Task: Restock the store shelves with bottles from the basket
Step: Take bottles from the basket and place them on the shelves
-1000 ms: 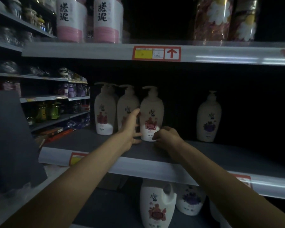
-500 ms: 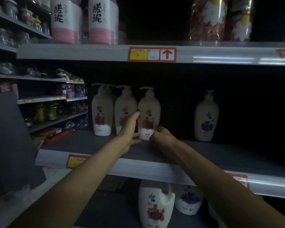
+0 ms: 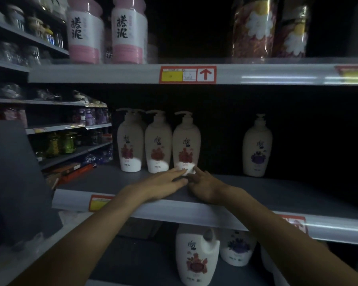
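Three red-flower bottles (image 3: 158, 141), one purple bottle (image 3: 257, 145), left hand (image 3: 163, 182), right hand (image 3: 205, 185), grip wide, touching third.

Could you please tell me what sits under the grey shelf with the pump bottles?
A white red-flowered refill jug and a white purple-flowered jug; the right forearm covers whatever stands further right.

Grey shelf (image 3: 287, 195), three red-flower pump bottles (image 3: 158, 141) upright (side by side), purple-flower bottle (image 3: 257, 145) well apart

Shelf (image 3: 287, 188) bare between red-flower bottle (image 3: 186, 141), purple-flower bottle (image 3: 257, 145)
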`<action>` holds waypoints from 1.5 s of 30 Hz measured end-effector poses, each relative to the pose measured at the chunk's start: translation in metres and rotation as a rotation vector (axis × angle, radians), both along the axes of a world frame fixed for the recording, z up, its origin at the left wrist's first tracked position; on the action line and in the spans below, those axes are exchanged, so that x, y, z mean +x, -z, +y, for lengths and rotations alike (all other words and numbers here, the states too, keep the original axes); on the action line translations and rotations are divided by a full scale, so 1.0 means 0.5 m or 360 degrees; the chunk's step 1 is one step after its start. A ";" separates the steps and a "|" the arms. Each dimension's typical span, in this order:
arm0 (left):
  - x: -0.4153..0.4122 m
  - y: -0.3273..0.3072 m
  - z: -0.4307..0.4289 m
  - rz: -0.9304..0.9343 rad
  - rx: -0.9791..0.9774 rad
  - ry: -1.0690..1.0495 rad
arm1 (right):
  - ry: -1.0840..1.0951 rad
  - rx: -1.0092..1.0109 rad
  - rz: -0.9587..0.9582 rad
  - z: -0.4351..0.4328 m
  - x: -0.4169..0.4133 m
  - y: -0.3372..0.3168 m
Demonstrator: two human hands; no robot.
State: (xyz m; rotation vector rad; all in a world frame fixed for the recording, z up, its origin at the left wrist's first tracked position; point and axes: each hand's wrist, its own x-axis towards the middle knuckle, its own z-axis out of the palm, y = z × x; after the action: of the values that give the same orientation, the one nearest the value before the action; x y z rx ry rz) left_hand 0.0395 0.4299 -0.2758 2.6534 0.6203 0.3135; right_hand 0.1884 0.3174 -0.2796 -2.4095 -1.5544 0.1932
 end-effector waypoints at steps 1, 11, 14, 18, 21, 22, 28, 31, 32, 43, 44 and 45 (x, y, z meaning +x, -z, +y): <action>0.001 0.002 0.000 -0.0005 -0.0017 0.0000 | 0.0007 -0.0008 -0.0002 0.000 0.001 0.000; 0.010 0.012 0.009 0.0036 -0.0004 -0.0013 | 0.0057 -0.0111 -0.0026 -0.013 -0.010 -0.013; 0.012 0.013 0.015 0.0091 0.0018 -0.0002 | 0.0056 -0.0139 -0.0039 -0.008 -0.009 -0.014; 0.016 0.016 0.025 0.0152 0.0066 0.0005 | 0.0051 -0.0146 -0.0015 -0.010 -0.009 -0.014; 0.014 0.014 0.027 0.0164 0.0075 -0.0012 | 0.0046 -0.0105 0.0001 -0.007 -0.005 -0.011; 0.012 0.013 0.025 0.0168 0.0084 -0.0021 | 0.0049 -0.0106 0.0000 -0.008 -0.005 -0.010; -0.009 -0.015 -0.033 0.0101 0.0158 -0.0060 | 0.0044 -0.0069 -0.0010 -0.019 -0.008 -0.020; -0.012 -0.031 -0.048 0.0118 0.0363 -0.0192 | 0.0104 -0.0011 -0.0013 -0.037 -0.014 -0.034; -0.013 -0.037 -0.055 0.0129 0.0445 -0.0244 | 0.0111 0.0064 -0.0006 -0.059 -0.024 -0.045; 0.040 -0.020 -0.336 -0.0294 0.1103 0.0051 | 0.0249 0.0135 -0.0675 -0.479 0.016 -0.083; 0.057 -0.009 -0.374 -0.0306 0.1101 0.0109 | 0.0290 0.0135 -0.0722 -0.534 0.027 -0.075; 0.076 0.002 -0.414 -0.0318 0.1092 0.0174 | 0.0335 0.0146 -0.0750 -0.594 0.036 -0.066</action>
State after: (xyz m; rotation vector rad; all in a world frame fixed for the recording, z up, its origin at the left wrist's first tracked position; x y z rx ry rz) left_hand 0.0773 0.2228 -0.2770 3.2174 0.3356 0.8807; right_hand 0.2063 0.0204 -0.2466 -2.6448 -1.4185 -0.5101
